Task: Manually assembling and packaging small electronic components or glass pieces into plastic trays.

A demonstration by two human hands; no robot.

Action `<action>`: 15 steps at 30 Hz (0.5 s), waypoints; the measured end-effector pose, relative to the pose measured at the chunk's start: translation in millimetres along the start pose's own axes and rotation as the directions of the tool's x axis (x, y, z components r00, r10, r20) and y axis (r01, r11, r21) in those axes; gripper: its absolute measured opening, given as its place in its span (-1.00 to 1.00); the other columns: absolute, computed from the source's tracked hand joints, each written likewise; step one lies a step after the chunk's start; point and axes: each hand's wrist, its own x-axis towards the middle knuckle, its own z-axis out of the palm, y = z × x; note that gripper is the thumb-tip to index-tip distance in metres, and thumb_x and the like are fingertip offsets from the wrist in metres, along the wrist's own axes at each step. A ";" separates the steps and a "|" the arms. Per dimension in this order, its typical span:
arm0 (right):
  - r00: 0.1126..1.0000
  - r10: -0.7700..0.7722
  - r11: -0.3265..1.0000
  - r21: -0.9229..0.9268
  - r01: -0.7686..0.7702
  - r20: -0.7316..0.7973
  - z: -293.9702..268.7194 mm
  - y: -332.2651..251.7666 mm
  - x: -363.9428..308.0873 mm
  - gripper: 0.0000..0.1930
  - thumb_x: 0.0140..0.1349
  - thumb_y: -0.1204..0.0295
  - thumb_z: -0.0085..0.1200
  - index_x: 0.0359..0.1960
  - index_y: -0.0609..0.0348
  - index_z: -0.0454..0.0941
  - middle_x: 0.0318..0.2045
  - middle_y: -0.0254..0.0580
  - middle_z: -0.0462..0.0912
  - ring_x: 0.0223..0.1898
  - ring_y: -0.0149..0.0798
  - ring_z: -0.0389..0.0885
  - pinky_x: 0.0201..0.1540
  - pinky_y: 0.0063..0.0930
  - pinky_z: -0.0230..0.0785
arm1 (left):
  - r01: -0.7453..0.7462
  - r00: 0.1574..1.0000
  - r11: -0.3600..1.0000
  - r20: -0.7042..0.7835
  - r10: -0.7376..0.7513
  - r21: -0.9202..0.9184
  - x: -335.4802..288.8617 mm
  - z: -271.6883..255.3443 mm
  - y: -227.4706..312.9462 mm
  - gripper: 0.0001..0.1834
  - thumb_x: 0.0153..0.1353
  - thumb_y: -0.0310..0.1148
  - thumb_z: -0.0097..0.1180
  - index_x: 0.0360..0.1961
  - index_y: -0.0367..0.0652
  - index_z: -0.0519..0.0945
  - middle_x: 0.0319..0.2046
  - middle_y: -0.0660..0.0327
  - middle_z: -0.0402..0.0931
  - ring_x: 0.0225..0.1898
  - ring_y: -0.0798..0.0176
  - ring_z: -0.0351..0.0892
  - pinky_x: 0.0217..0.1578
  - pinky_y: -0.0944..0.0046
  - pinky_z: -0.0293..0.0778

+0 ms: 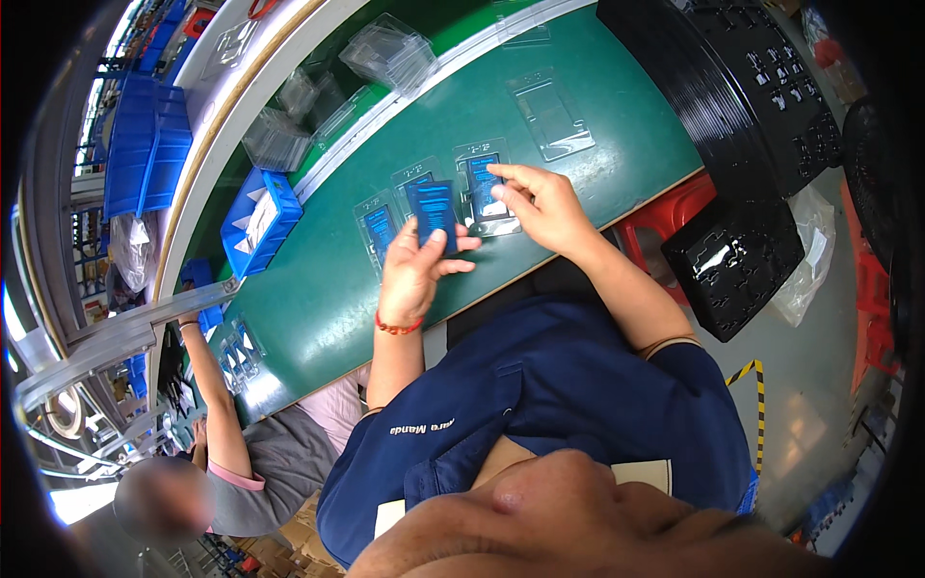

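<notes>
My left hand [416,262] holds a small stack of dark blue cards [432,209] upright above the green table [318,299]. My right hand [541,204] presses a blue card into a clear plastic blister tray [485,186], fingertips on the card's upper edge. Two more clear trays with blue cards, one [378,229] at the left and one [414,176] partly hidden behind the stack, lie beside it. A further clear tray [551,118] without a card lies farther along the table.
Stacks of clear trays [390,53] and a blue bin [258,222] sit on the conveyor side. Black moulded trays [742,87] are piled at right, one [732,262] lower down. Another person's arm [217,405] works at the table's left end.
</notes>
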 end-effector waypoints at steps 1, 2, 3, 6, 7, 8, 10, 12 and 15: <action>0.988 0.109 0.961 0.242 -0.133 0.111 -2.1 -3.6 -3.1 -0.63 0.22 0.44 0.13 0.06 0.26 0.50 -0.40 -0.21 0.61 -0.43 -0.35 0.56 -0.37 -0.44 0.44 | 0.021 1.000 1.000 0.018 -0.021 0.005 0.9 9.3 -4.0 -0.70 0.36 -0.50 -0.09 0.09 -0.31 0.33 -0.16 0.02 0.52 -0.13 0.03 0.64 -0.31 0.20 0.70; 0.953 0.182 0.848 0.451 -0.278 0.243 -3.0 -7.6 -5.8 -0.60 0.24 0.45 0.14 0.11 0.24 0.46 -0.40 -0.32 0.60 -0.42 -0.47 0.51 -0.36 -0.53 0.41 | 0.046 0.997 0.999 0.067 -0.046 0.004 2.9 15.7 -9.8 -0.69 0.35 -0.50 -0.08 0.09 -0.32 0.35 -0.14 0.04 0.52 -0.16 0.09 0.64 -0.29 0.22 0.69; 0.956 0.117 0.834 0.495 -0.243 0.271 -2.5 -12.8 -9.3 -0.64 0.26 0.43 0.15 0.07 0.24 0.46 -0.39 -0.40 0.56 -0.39 -0.57 0.45 -0.36 -0.60 0.38 | 0.054 0.993 0.999 0.105 -0.054 0.003 4.9 24.0 -13.3 -0.68 0.34 -0.50 -0.07 0.10 -0.32 0.35 -0.13 0.05 0.52 -0.18 0.13 0.64 -0.29 0.23 0.69; 0.914 0.240 0.710 0.583 -0.394 0.326 -9.7 -23.4 -7.7 -0.80 0.30 0.41 0.10 -0.13 0.23 0.47 -0.41 -0.44 0.53 -0.38 -0.60 0.43 -0.36 -0.66 0.34 | 0.007 0.993 1.000 0.121 -0.008 0.008 12.4 32.4 -24.4 -0.66 0.33 -0.49 -0.02 0.11 -0.33 0.38 -0.09 0.06 0.52 -0.20 0.24 0.63 -0.30 0.28 0.68; 0.955 0.210 0.782 0.550 -0.292 0.208 -14.8 -15.8 -1.2 -0.83 0.31 0.40 0.09 -0.17 0.21 0.46 -0.42 -0.45 0.52 -0.40 -0.61 0.41 -0.39 -0.67 0.32 | -0.150 0.988 0.959 0.070 0.137 0.242 16.2 28.1 -31.8 -0.66 0.31 -0.50 0.00 0.10 -0.32 0.41 -0.09 0.05 0.52 -0.21 0.25 0.63 -0.35 0.31 0.65; 0.982 0.168 0.845 0.499 -0.190 0.089 -25.1 -2.1 9.9 -0.86 0.31 0.40 0.08 -0.21 0.19 0.45 -0.44 -0.45 0.51 -0.42 -0.62 0.40 -0.41 -0.67 0.30 | -0.279 0.956 0.841 0.055 0.287 0.464 19.4 26.7 -36.1 -0.67 0.29 -0.51 0.03 0.08 -0.30 0.44 -0.08 0.04 0.52 -0.23 0.27 0.62 -0.39 0.34 0.63; 0.982 0.179 0.904 0.404 -0.141 -0.059 -57.5 8.6 36.7 -0.87 0.31 0.40 0.09 -0.31 0.19 0.45 -0.49 -0.49 0.50 -0.47 -0.62 0.40 -0.43 -0.66 0.29 | -0.278 0.925 0.589 0.046 0.378 0.759 18.3 38.2 -19.0 -0.62 0.21 -0.45 0.16 0.06 -0.27 0.48 -0.04 0.00 0.51 -0.12 0.14 0.58 -0.27 0.20 0.58; 0.969 0.166 0.983 0.109 -0.148 -0.183 -78.5 58.2 67.3 -0.79 0.14 0.39 0.24 -0.27 0.23 0.56 -0.60 -0.32 0.56 -0.54 -0.49 0.50 -0.46 -0.51 0.37 | -0.475 0.693 -0.115 0.452 0.561 0.872 29.2 41.0 -21.3 -0.49 0.09 -0.31 0.27 0.07 -0.24 0.48 0.03 -0.05 0.45 0.07 -0.05 0.43 0.00 -0.02 0.41; 0.984 0.098 0.976 -0.177 -0.124 -0.149 -86.5 74.5 81.9 -0.62 0.03 0.35 0.30 -0.10 0.19 0.57 -0.57 -0.18 0.57 -0.55 -0.24 0.55 -0.44 -0.39 0.40 | -0.346 0.757 -0.198 0.398 0.519 0.917 41.2 47.3 -42.2 -0.35 0.07 -0.02 0.24 0.16 -0.05 0.45 0.24 -0.09 0.22 0.32 -0.21 0.08 0.20 -0.38 0.02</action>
